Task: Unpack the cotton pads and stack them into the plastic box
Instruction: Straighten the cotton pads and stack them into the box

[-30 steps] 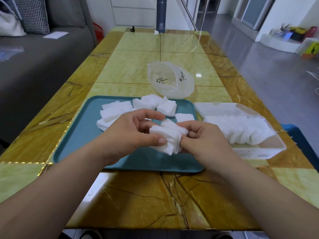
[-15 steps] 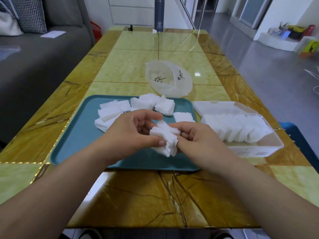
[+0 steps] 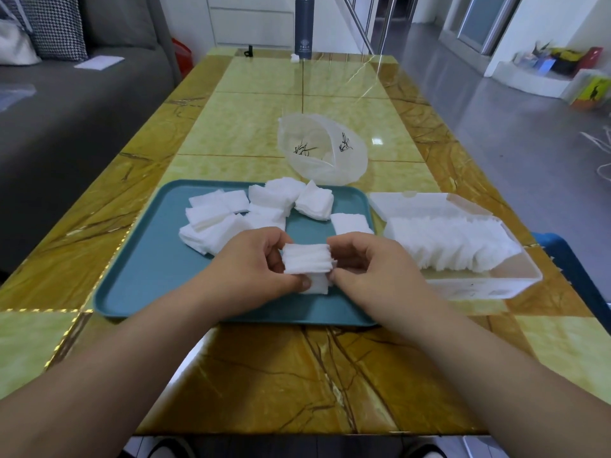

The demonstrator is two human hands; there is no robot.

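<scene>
A living room with a grey sofa on the left; a yellow marble-patterned counter (image 3: 258, 104) carries the work. Over the teal tray (image 3: 139, 279) the left hand (image 3: 254, 269) and right hand (image 3: 370, 262) are both closed on one small stack of cotton pads (image 3: 307, 264), pinched from either side, edges squared — the step looks like tidying a bundle before boxing it. Loose pads (image 3: 224, 219) lie scattered on the tray behind. The plastic box (image 3: 496, 282), lid open, sits just right of the tray, already largely filled with upright pads. The emptied wrapper (image 3: 327, 150) lies beyond. Next the bundle needs carrying right and slotting in. A second ago the stack was skewed and fanned — now it is aligned.
</scene>
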